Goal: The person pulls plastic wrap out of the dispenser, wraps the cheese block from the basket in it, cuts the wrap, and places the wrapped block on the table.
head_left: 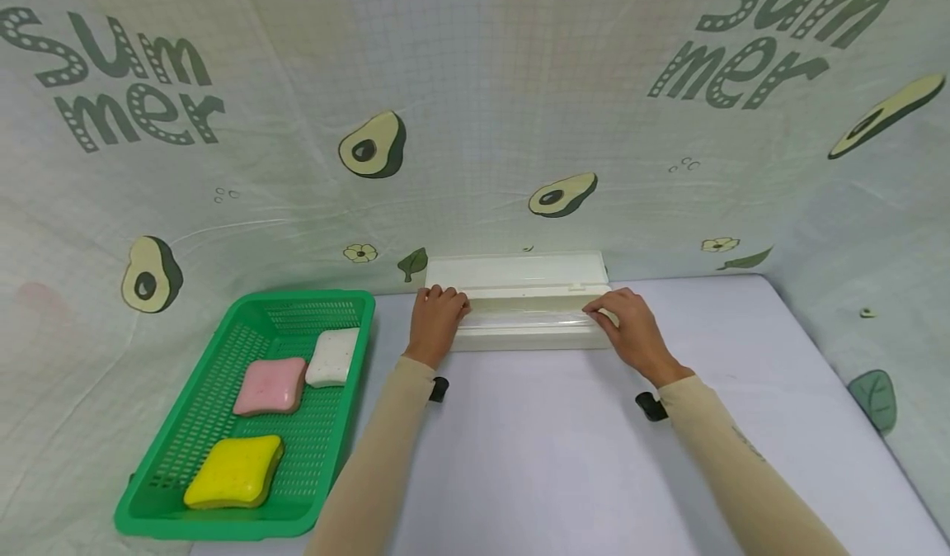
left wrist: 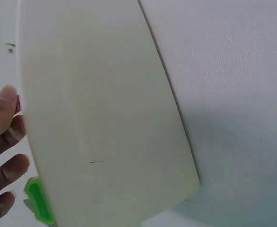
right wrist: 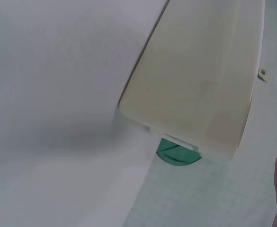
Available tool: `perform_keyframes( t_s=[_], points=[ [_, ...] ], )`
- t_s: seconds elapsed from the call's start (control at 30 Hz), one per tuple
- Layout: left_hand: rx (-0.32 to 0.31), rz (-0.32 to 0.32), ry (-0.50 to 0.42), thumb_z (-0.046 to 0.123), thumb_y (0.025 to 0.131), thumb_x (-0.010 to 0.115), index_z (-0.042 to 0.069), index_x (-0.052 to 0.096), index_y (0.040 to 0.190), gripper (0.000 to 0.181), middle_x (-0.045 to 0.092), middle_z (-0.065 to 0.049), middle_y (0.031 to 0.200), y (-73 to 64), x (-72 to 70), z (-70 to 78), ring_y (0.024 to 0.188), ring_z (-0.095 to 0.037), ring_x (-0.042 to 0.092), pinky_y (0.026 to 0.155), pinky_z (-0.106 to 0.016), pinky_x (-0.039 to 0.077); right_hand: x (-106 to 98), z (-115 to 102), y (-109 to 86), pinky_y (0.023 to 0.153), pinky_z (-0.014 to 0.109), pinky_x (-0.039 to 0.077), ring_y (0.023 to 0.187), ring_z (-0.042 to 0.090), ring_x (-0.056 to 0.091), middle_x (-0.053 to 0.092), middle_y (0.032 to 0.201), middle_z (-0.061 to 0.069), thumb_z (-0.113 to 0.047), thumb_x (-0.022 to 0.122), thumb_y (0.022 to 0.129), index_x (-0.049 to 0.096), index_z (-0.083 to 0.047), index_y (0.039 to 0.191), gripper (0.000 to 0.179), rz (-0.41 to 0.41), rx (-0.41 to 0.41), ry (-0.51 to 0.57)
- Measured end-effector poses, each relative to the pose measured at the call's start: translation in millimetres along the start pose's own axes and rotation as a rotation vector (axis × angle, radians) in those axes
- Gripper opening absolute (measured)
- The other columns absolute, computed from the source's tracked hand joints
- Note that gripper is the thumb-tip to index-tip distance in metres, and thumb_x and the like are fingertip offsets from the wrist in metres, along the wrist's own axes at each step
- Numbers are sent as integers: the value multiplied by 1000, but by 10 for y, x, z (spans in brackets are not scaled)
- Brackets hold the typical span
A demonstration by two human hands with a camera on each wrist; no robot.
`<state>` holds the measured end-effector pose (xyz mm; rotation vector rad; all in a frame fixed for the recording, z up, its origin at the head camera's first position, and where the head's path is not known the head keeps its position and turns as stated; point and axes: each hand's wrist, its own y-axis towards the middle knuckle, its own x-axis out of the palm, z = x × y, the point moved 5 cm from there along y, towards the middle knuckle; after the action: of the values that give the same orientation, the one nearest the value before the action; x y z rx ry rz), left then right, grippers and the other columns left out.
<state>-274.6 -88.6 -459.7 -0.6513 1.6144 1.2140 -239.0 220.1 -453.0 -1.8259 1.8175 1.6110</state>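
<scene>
The step looks like grabbing the clear film (head_left: 523,318) inside the white box (head_left: 530,341): the right hand (head_left: 629,329) pinches it near the box's right end, the left hand (head_left: 436,321) is at its left, grip hard to tell, and next likely needs an even pull.

The box (head_left: 530,339) is off-white, the sleeves (head_left: 386,449) beige, the basket (head_left: 215,530) green, the pale backdrop (head_left: 475,168) avocado-printed.

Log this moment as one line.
white box: lid open | left hand: at box's left end | right hand: seemingly pinching clear film | green basket: three blocks inside
</scene>
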Motion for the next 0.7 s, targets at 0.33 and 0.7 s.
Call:
perform_keyframes(
  t_s=[0.33,0.7],
  points=[
    [71,61,-27,30,98,73,20,80,100,12,68,0,93,-176,-182,3,94,-25,59,98,-44,46,-64,-45,-6,87,51,51,98,33,65,77,94,9,16,81,81,78,-3,99,26,3,-10,-13],
    [109,123,-33,36,101,68,20,77,99,19,75,4,92,-264,-164,-84,91,-22,61,98,-44,47,-149,-92,-25,85,51,54,97,32,64,76,94,9,14,82,81,78,-3,100,26,21,-1,-47]
  ],
)
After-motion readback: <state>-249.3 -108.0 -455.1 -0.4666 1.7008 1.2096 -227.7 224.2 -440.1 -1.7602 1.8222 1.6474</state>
